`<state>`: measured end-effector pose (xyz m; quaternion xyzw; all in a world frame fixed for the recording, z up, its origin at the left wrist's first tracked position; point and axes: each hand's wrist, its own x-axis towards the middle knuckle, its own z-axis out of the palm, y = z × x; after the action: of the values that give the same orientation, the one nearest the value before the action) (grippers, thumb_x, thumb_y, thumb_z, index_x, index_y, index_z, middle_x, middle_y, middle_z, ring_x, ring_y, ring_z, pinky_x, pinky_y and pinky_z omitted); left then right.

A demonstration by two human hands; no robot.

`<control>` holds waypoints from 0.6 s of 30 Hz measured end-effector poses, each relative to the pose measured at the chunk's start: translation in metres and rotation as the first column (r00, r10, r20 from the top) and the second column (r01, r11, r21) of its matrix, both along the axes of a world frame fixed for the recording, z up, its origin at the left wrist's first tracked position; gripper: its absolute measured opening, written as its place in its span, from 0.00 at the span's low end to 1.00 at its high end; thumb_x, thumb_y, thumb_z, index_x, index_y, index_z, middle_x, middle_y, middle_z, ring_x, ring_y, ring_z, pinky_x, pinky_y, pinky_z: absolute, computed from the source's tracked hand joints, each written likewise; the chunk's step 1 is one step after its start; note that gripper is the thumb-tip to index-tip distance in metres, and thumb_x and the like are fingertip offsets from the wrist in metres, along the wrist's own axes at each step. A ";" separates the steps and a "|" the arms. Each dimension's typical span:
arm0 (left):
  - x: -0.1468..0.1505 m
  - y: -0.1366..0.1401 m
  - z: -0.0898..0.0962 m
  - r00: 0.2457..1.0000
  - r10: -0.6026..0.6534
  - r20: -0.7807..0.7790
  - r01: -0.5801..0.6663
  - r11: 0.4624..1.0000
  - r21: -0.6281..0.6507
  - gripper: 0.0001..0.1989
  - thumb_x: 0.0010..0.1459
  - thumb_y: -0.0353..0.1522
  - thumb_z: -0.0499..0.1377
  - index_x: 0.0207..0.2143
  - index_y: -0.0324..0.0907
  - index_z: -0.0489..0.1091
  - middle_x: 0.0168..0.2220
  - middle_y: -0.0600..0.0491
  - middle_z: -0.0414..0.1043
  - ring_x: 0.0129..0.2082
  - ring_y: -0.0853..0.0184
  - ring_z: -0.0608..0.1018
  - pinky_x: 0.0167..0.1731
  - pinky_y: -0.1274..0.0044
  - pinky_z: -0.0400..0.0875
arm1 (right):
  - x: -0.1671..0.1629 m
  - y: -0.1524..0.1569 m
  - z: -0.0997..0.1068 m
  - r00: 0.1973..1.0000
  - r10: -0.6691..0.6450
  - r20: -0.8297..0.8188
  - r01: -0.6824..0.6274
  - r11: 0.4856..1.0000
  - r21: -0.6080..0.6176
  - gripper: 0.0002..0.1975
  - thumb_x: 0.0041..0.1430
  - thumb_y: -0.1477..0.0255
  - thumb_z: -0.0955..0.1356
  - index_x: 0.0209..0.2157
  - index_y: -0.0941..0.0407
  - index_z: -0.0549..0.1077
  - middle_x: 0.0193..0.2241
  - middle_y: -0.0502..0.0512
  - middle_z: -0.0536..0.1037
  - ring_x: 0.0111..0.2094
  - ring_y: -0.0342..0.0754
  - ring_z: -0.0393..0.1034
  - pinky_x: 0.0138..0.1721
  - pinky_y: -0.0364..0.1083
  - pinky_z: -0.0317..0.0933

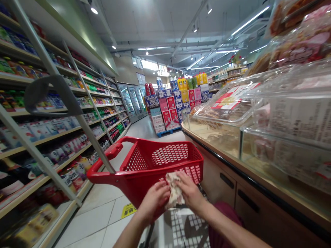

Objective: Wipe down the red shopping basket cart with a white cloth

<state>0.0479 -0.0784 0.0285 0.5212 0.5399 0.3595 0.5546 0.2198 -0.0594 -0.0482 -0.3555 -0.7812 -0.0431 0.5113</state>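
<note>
A crumpled, off-white cloth [175, 190] is bunched between my two hands, against the near side of a red plastic shopping cart [144, 179]. My right hand [190, 191] grips the cloth from the right, its fingers bent over the top. From the left, my left hand [156, 199] has its fingers curled against the cloth's edge, close to the cart wall. The basket of the cart has perforated sides, and a grey handle [51, 96] on a metal post rises from its left end.
Shelves of drinks [77, 100] line the left side. On the right is a wooden display counter [222, 151] with clear food boxes [232, 103]. Stacked cartons [169, 110] stand ahead, with glass-door fridges [131, 100] behind. A yellow sticker [128, 210] marks the tiled floor.
</note>
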 end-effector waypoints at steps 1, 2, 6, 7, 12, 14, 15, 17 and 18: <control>-0.007 0.013 0.010 0.976 0.094 -0.196 -0.059 0.982 0.180 0.23 0.48 0.35 0.54 0.48 0.36 0.61 0.48 0.41 0.67 0.45 0.61 0.71 0.46 0.70 0.64 | 0.004 0.016 0.007 0.994 -0.103 -0.041 0.104 0.994 0.030 0.20 0.56 0.79 0.59 0.51 0.54 0.64 0.54 0.59 0.62 0.58 0.51 0.47 0.54 0.57 0.51; -0.017 0.024 0.018 0.890 0.235 -0.390 -0.077 0.922 0.379 0.24 0.49 0.33 0.52 0.50 0.36 0.59 0.51 0.41 0.63 0.50 0.62 0.67 0.50 0.69 0.59 | 0.008 0.032 0.010 0.983 -0.170 -0.061 0.174 0.983 0.061 0.20 0.56 0.80 0.59 0.50 0.53 0.65 0.54 0.58 0.62 0.58 0.52 0.46 0.54 0.59 0.49; -0.061 0.051 0.025 0.240 0.471 -0.849 0.304 0.794 0.526 0.28 0.44 0.26 0.50 0.52 0.36 0.58 0.56 0.43 0.56 0.58 0.58 0.54 0.56 0.61 0.43 | 0.013 0.068 -0.013 0.992 -0.125 0.021 0.121 0.983 0.136 0.14 0.57 0.78 0.60 0.38 0.52 0.73 0.47 0.55 0.70 0.55 0.50 0.54 0.51 0.57 0.54; -0.070 0.052 0.021 0.142 0.469 -0.872 0.367 0.793 0.486 0.29 0.43 0.25 0.50 0.52 0.36 0.58 0.56 0.43 0.57 0.58 0.58 0.54 0.56 0.61 0.42 | 0.013 0.068 -0.025 0.995 -0.079 0.053 0.072 0.989 0.129 0.13 0.57 0.77 0.60 0.34 0.52 0.74 0.44 0.54 0.73 0.53 0.49 0.59 0.49 0.54 0.58; -0.071 0.047 -0.002 0.323 0.486 -0.812 0.263 0.778 0.570 0.27 0.45 0.27 0.49 0.51 0.33 0.59 0.55 0.41 0.57 0.57 0.59 0.56 0.56 0.62 0.45 | 0.006 0.035 -0.040 0.990 -0.027 -0.136 0.011 0.994 -0.113 0.14 0.55 0.79 0.58 0.28 0.54 0.74 0.41 0.55 0.74 0.45 0.45 0.67 0.44 0.47 0.63; -0.051 0.042 -0.010 0.624 0.393 -0.675 0.141 0.793 0.593 0.29 0.46 0.29 0.50 0.53 0.34 0.54 0.57 0.42 0.54 0.57 0.62 0.57 0.55 0.66 0.49 | 0.003 0.022 -0.013 0.968 0.052 -0.245 -0.104 0.974 -0.202 0.15 0.52 0.81 0.58 0.27 0.54 0.73 0.43 0.54 0.73 0.45 0.45 0.67 0.45 0.47 0.62; -0.038 0.038 -0.014 0.767 0.307 -0.564 0.097 0.813 0.574 0.31 0.46 0.30 0.52 0.55 0.35 0.52 0.58 0.43 0.53 0.57 0.63 0.58 0.55 0.68 0.52 | 0.002 0.017 0.004 0.954 0.120 -0.276 -0.188 0.954 -0.234 0.15 0.50 0.82 0.58 0.27 0.54 0.73 0.42 0.54 0.73 0.44 0.45 0.67 0.45 0.46 0.62; -0.011 0.031 -0.022 0.949 0.087 -0.302 0.075 0.871 0.485 0.34 0.43 0.32 0.56 0.55 0.38 0.52 0.56 0.45 0.56 0.54 0.63 0.62 0.51 0.72 0.58 | 0.001 0.012 0.036 0.915 0.234 -0.329 -0.333 0.899 -0.286 0.16 0.47 0.83 0.57 0.27 0.54 0.72 0.40 0.52 0.74 0.43 0.44 0.68 0.45 0.45 0.62; 0.001 0.027 -0.026 0.983 -0.020 -0.181 0.095 0.902 0.420 0.31 0.42 0.34 0.57 0.52 0.39 0.57 0.53 0.46 0.62 0.50 0.62 0.66 0.47 0.73 0.62 | 0.001 0.012 0.048 0.898 0.255 -0.359 -0.370 0.879 -0.302 0.16 0.46 0.83 0.57 0.28 0.54 0.72 0.39 0.51 0.75 0.42 0.44 0.68 0.44 0.44 0.63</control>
<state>0.0485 -0.0515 0.0022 0.6748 0.4783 0.4060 0.3887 0.2205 -0.0478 -0.0006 -0.3135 -0.7335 0.2417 0.5525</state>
